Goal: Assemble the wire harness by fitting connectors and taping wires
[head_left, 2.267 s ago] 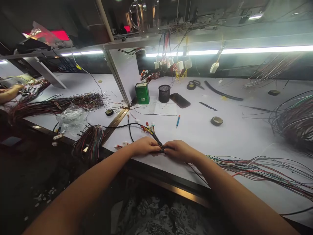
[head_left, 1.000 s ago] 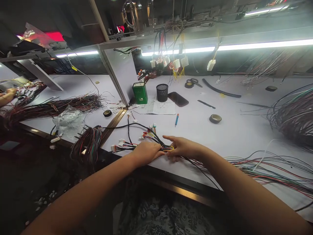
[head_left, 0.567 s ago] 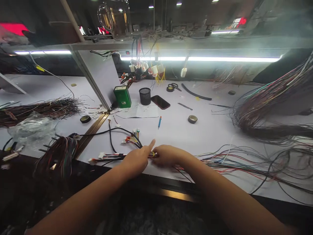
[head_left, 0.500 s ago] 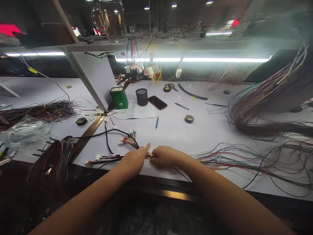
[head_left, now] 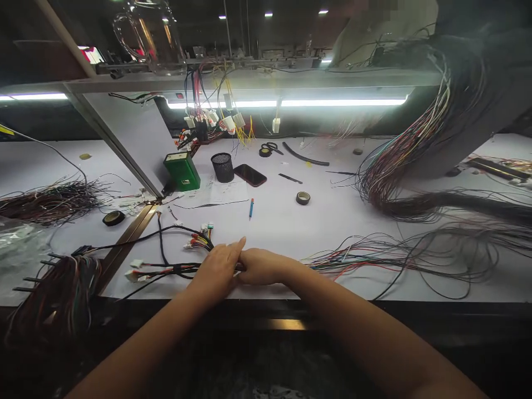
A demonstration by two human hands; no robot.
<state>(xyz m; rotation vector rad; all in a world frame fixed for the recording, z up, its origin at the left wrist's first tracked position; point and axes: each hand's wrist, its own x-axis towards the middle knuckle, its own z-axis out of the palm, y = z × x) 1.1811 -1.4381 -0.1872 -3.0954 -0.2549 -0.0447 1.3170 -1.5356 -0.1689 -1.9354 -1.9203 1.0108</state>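
Observation:
Near the front edge of the white bench, my left hand (head_left: 218,270) is closed around a wire harness (head_left: 187,268). Right against it, my right hand (head_left: 260,266) also grips the bundle, its fingertips hidden under the hand. To the left, black-wrapped branches end in white connectors (head_left: 136,264). Another short branch with coloured wires and small connectors (head_left: 203,237) sticks up beyond my left hand. On the right, the harness fans out into long loose wires (head_left: 353,257). Whatever lies between the two hands is mostly covered.
Behind my hands lie a blue pen (head_left: 251,208), a roll of black tape (head_left: 303,198), a phone (head_left: 250,174), a mesh cup (head_left: 222,167) and a green box (head_left: 182,172). Scissors (head_left: 272,148) lie farther back. A thick wire bundle (head_left: 399,172) hangs at right; another wire bundle (head_left: 62,293) droops over the left edge.
My hands have come together on the harness, closing the short gap of wires between them. The view has turned to the right, so the bench things appear farther left.

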